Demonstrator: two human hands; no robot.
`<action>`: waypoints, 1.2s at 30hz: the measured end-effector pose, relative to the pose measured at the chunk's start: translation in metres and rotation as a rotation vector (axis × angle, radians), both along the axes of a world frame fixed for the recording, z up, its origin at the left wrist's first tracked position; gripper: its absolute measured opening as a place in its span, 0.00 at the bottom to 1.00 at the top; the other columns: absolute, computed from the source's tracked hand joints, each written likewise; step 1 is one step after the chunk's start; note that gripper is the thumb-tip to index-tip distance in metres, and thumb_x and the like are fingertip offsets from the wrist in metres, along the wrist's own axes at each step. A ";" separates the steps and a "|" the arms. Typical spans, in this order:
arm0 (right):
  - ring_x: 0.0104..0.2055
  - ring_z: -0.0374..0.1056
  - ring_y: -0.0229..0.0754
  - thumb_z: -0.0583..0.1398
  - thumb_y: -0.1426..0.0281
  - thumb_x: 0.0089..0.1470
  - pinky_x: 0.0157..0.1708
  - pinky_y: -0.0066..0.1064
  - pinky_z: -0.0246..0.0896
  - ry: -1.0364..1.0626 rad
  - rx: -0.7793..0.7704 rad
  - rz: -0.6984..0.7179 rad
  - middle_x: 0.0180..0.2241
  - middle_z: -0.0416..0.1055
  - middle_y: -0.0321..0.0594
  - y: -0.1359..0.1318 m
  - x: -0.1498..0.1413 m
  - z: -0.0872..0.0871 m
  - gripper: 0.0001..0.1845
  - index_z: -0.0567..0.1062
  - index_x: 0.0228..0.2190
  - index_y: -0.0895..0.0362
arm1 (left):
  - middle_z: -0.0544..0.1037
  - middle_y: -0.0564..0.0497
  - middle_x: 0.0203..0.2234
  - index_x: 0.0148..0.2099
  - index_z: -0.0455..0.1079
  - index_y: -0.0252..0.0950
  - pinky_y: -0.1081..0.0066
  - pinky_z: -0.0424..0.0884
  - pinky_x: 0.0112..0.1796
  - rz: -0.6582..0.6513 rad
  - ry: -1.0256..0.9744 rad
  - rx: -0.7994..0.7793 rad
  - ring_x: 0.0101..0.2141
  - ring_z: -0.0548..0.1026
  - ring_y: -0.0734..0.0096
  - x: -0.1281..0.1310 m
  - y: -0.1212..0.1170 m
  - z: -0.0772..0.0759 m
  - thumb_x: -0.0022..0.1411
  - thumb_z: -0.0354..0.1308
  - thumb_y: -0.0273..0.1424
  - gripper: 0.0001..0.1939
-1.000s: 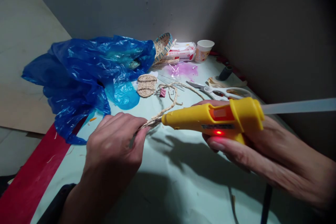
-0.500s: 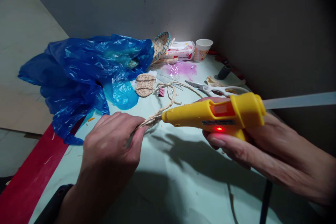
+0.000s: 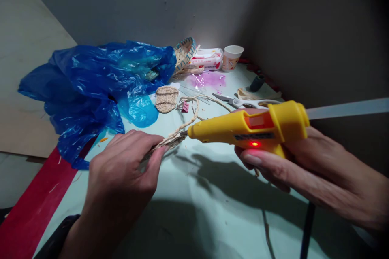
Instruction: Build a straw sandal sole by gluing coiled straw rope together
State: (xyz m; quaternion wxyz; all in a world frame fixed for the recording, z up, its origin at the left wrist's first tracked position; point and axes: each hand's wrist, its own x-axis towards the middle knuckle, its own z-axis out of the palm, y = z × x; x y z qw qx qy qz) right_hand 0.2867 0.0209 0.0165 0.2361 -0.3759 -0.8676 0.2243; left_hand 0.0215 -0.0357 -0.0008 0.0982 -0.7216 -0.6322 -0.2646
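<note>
Braided cord (image 3: 176, 136) is pinched between left hand's (image 3: 126, 166) thumb and fingers, nearly closed.

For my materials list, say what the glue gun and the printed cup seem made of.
Glue gun: apparently hard yellow plastic, satin-smooth, going by its moulded ridges and soft highlights. Cup: probably matte paper, from its printed, tapered wall; plastic is possible.
</note>
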 end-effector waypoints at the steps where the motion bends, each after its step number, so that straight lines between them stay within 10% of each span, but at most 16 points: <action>1: 0.21 0.61 0.40 0.54 0.51 0.65 0.21 0.32 0.58 -0.002 -0.006 -0.004 0.19 0.64 0.34 0.000 0.000 0.001 0.23 0.79 0.30 0.52 | 0.82 0.53 0.28 0.35 0.76 0.40 0.67 0.70 0.37 0.000 -0.003 -0.001 0.31 0.79 0.65 0.000 0.000 0.000 0.66 0.56 0.29 0.08; 28: 0.24 0.61 0.38 0.54 0.52 0.66 0.26 0.30 0.60 0.045 0.020 -0.028 0.20 0.64 0.34 0.000 -0.002 0.003 0.27 0.72 0.21 0.54 | 0.83 0.53 0.32 0.39 0.74 0.40 0.68 0.70 0.37 -0.044 -0.020 -0.001 0.32 0.79 0.67 -0.012 -0.003 0.000 0.67 0.58 0.30 0.04; 36: 0.29 0.73 0.40 0.45 0.51 0.69 0.27 0.30 0.70 0.020 0.245 0.048 0.26 0.74 0.38 0.003 -0.007 0.006 0.32 0.77 0.25 0.53 | 0.82 0.53 0.31 0.39 0.75 0.38 0.68 0.69 0.37 -0.126 -0.107 0.000 0.32 0.78 0.67 -0.008 -0.001 0.001 0.65 0.60 0.33 0.05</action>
